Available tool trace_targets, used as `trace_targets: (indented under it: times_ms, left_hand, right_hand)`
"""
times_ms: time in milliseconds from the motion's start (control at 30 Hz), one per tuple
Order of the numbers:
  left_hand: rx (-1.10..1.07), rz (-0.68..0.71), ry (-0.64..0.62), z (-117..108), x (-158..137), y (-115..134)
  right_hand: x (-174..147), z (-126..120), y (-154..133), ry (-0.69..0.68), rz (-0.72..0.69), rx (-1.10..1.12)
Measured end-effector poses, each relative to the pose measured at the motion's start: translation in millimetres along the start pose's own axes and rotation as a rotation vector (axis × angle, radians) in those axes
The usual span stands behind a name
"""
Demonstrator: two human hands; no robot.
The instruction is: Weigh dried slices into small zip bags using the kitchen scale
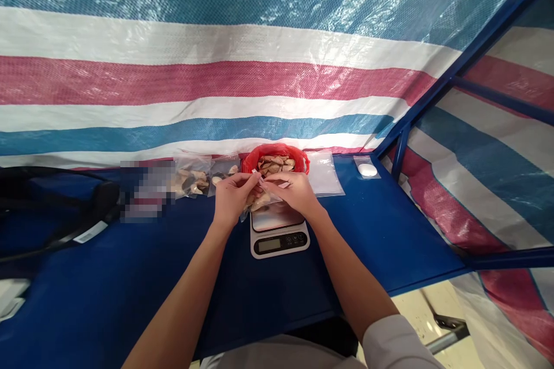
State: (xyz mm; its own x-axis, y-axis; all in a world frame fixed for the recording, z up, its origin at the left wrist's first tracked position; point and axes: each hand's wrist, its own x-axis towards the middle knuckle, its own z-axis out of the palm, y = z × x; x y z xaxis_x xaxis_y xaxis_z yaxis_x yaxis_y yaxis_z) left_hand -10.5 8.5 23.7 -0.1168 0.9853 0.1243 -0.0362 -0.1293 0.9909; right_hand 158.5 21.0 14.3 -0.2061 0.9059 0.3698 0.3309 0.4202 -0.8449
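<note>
Above the kitchen scale [281,242], my left hand [232,197] and my right hand [299,191] meet with fingertips pinched together at the top of a clear plastic bag [259,203]. Pale brown pieces show inside that bag, partly hidden by my fingers. A small white bit shows at my left fingertips, and another lies by my right fingers; what they are I cannot make out. Just behind my hands stands a red plastic bag [303,162], opened wide, holding dried brownish slices [276,162]. The scale's display faces me, and its digits are unreadable.
Two clear bags of similar pieces, a left one [193,181] and a smaller one [225,168], lie left of the red bag. Flat clear bags [326,176] and a white oval object [367,169] lie right. Black straps [99,202] are far left; a blue frame [402,147] borders the table.
</note>
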Motion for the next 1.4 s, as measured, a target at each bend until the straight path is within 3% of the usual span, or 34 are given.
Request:
trace_targets:
  times_ms: [200, 467, 633, 933, 1400]
  left_hand:
    - [0.023, -0.017, 0.024, 0.7, -5.1, 1.2]
    - [0.107, -0.018, -0.077, -2.0, -7.4, 3.0]
    - [0.098, -0.019, -0.157, -5.6, -7.0, 2.1]
    - [0.231, 0.105, -0.130, -2.5, -9.4, 0.1]
    - [0.321, 0.118, -0.204, -8.0, -7.1, 5.8]
  right_hand:
    - [-5.8, -0.7, -2.9, 0.031, -0.096, -0.172]
    - [-6.5, 1.5, 4.9, 0.089, -0.169, -0.212]
    - [-7.0, 2.0, 6.4, 0.092, -0.157, -0.203]
    - [-7.4, -0.6, 6.3, 0.081, -0.148, -0.141]
    - [-9.0, -3.2, 5.0, 0.037, -0.050, 0.032]
